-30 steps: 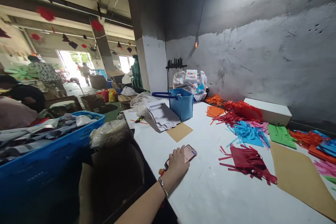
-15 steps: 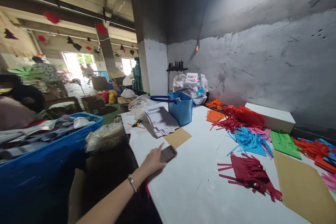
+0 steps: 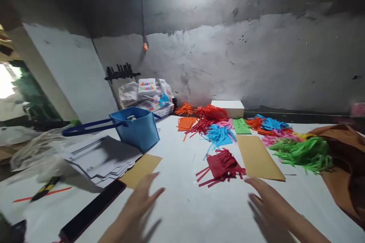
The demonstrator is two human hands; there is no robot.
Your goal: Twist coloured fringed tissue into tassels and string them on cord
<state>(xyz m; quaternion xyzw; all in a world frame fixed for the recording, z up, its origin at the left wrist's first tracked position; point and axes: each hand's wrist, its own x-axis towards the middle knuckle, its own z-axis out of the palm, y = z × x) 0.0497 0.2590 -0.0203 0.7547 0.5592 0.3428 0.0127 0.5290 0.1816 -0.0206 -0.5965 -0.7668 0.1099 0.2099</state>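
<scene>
My left hand (image 3: 142,200) hovers over the near part of the white table, fingers apart and holding nothing. It is nearest to a brown paper sheet (image 3: 148,165) and a dark phone (image 3: 92,212) that lies to its left. On the other side, my right hand (image 3: 266,199) is blurred, its thumb and fingers apart with nothing between them. Just beyond it are a dark red fringed paper piece (image 3: 224,165), with strips spread out to the left, and a flat brown envelope-like sheet (image 3: 258,155).
A blue bag (image 3: 139,131) stands at left beside a stack of white printed sheets (image 3: 107,155). A yellow-black cutter (image 3: 47,188) lies near the left edge. Fringed pieces in blue (image 3: 219,134), orange (image 3: 186,123) and green (image 3: 306,153) lie towards the wall. Brown material (image 3: 339,174) hangs at right.
The view has swung right. My left hand has come away from the phone, which now lies on the table. My right hand has come into view.
</scene>
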